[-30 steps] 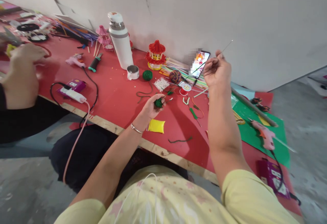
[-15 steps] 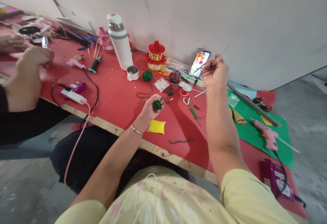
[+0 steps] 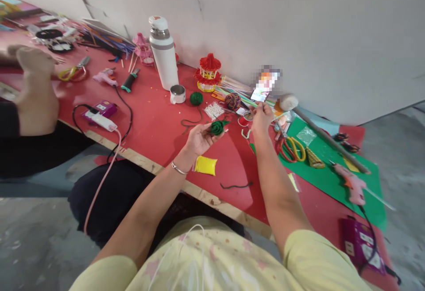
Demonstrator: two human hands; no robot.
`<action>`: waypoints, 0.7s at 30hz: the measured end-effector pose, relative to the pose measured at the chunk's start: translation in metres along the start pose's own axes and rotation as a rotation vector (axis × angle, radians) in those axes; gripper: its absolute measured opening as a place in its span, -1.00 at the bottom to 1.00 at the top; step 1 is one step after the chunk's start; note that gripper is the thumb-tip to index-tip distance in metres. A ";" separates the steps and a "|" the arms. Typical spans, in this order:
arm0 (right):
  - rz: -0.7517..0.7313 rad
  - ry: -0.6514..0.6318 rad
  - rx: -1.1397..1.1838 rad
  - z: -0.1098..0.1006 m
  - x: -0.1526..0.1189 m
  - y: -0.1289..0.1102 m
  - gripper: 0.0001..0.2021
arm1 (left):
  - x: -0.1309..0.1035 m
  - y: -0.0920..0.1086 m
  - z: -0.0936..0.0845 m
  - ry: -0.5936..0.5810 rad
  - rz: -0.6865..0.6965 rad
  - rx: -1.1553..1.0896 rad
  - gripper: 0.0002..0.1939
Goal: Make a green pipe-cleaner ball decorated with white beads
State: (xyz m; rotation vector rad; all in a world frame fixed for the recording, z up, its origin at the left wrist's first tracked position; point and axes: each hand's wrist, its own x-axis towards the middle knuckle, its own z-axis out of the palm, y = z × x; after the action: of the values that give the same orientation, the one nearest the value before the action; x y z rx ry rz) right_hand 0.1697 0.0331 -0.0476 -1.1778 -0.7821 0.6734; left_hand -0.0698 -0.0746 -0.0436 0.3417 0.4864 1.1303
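At the near side, the red table [image 3: 146, 127] has a pale wooden edge. Close to this edge lies a short piece of dark yarn [image 3: 236, 186], and to the left of it there is a small yellow packet [image 3: 206, 166]. At the near right stands a purple box [image 3: 361, 243] with a black cord. A little farther, a pink glue gun [image 3: 353, 187] lies on the green sheet [image 3: 372, 193], which is also under a yellow cone [image 3: 314, 158].

In the middle, the left hand [image 3: 201, 140] is beyond the yellow packet, with the palm turned up. It is grasping a green yarn bundle [image 3: 218, 127], which is held in the fingers above the table. The right hand [image 3: 262, 117] reaches farther, near the lower edge of the phone [image 3: 264, 89]. Its fingers are bent toward each other, but I cannot tell whether something is pinched there, because the place is too small to see well.

Beyond the left hand there are a bag of white beads [image 3: 214, 111], a green yarn ball [image 3: 196, 98] and, to the right, a multicoloured yarn ball [image 3: 232, 101]. A small cup [image 3: 178, 95] is left of the green ball. At the far side, a white bottle [image 3: 165, 65] stands upright, and a red paper-like lantern [image 3: 208, 72] is to the right of it. At the far left, a co-worker's hand [image 3: 37, 61] is near a pair of scissors [image 3: 73, 72].
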 end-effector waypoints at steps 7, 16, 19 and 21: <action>-0.317 -0.098 -0.351 -0.009 -0.020 -0.004 -0.71 | 0.001 -0.009 -0.001 -0.142 0.104 0.075 -0.60; -0.703 -0.529 -0.865 -0.026 -0.084 0.000 -0.63 | -0.006 -0.003 -0.001 -0.125 0.086 0.042 -0.73; -0.712 -0.572 -0.959 -0.030 -0.096 0.002 -0.61 | -0.007 -0.002 -0.001 -0.142 0.111 0.021 -0.75; -0.710 -0.584 -0.978 -0.033 -0.102 0.003 -0.62 | -0.007 -0.002 -0.001 -0.141 0.123 0.020 -0.74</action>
State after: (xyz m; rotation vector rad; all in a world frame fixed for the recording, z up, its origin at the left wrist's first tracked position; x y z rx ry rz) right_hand 0.1392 -0.0657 -0.0750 -1.4163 -2.0502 -0.0304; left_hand -0.0716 -0.0817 -0.0439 0.4709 0.3560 1.2111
